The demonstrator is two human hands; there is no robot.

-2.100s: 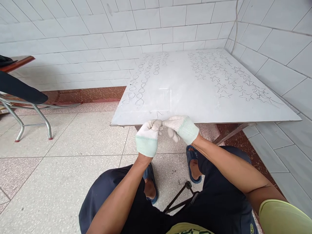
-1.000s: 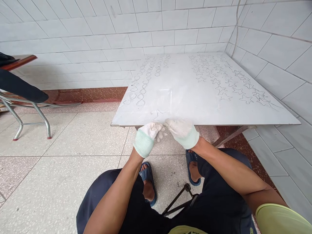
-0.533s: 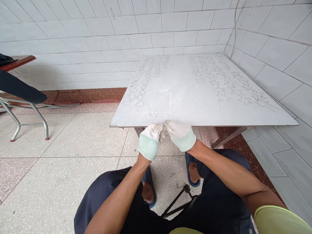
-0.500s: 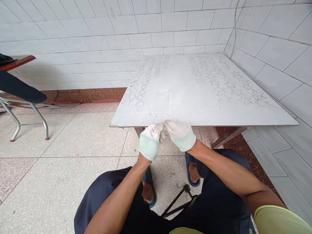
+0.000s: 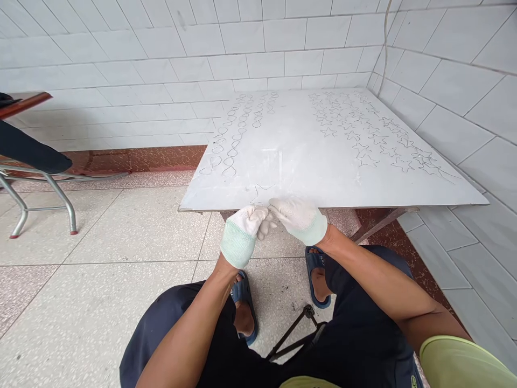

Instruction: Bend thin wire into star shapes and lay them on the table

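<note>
My left hand, in a white knit glove with a pale green cuff, pinches a thin wire star at the table's front edge. Gloved the same way, my right hand is closed against the left one, its fingertips on the same wire. Part of the star's outline shows above my fingers; the lower part is hidden by the gloves. Rows of wire stars lie on the right side of the white tabletop. Twisted wire loops in figure-eight shapes lie along its left side.
White tiled walls meet behind the table at the right. To the left, a metal-legged stool stands on the speckled floor, with a person's dark-clothed leg beside it. A dark folding frame is between my feet.
My hands have drawn slightly apart at the wrists, the left shifting a little left. Both still hold the wire star, and the view has shifted slightly.
</note>
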